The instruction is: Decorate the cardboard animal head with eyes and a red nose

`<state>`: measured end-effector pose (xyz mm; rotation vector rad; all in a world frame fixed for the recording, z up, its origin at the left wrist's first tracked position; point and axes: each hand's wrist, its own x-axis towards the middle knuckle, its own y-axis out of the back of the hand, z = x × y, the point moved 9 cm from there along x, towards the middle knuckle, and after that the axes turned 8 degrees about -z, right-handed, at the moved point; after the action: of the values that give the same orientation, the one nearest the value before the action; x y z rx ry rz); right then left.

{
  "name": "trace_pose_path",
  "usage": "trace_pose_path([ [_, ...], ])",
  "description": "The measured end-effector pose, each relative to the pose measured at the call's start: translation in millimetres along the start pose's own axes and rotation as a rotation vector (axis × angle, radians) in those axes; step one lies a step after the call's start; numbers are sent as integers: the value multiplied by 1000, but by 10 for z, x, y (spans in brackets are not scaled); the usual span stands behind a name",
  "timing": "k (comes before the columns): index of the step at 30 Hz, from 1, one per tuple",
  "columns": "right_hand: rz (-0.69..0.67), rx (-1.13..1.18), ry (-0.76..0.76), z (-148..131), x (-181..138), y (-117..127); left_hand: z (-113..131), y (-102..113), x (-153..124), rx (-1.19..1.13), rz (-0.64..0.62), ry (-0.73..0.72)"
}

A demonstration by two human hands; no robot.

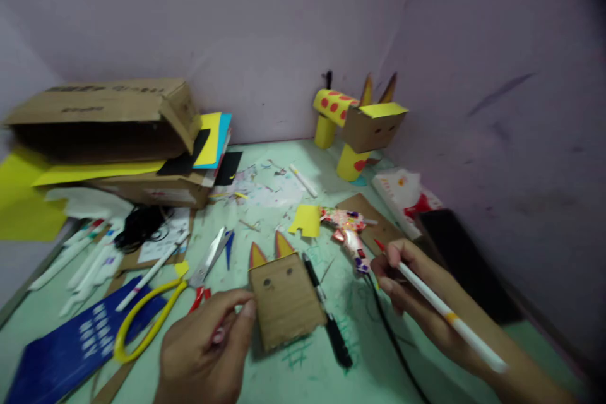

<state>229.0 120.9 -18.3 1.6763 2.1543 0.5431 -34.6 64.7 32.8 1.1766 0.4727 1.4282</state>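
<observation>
My left hand (211,344) has its thumb and forefinger pinched at the left edge of a cardboard animal face (286,303). Two drawn eyes and two pointed orange-and-brown ears (285,245) show on that piece. Between the fingers of my right hand (407,278) rests a white felt-tip marker (438,306), its red tip pointing up and left, clear of the cardboard. Along the right side of the face lies a black marker (329,312). A patterned glue gun (349,237) with a black cord is just beyond my right hand.
A cardboard giraffe-like figure (353,120) stands at the back right. Yellow-handled scissors (127,322), a blue booklet (71,353) and several white markers (71,259) lie left. Behind them sits an open cardboard box (99,107). A dark flat slab (466,259) lies right.
</observation>
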Motion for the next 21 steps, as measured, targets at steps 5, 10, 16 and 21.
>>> trace_pose_path([
  [5,-24,465,-2,-327,-65,-545,360,-150,-53,1,-58,-182],
  [10,-79,534,-174,-347,-16,-1020,529,-235,-163,118,10,-306],
  [16,48,294,-148,-302,40,-1108,535,-222,-143,164,-12,-297],
  [21,5,-68,-50,-423,70,-1008,549,-255,-153,186,5,-295],
])
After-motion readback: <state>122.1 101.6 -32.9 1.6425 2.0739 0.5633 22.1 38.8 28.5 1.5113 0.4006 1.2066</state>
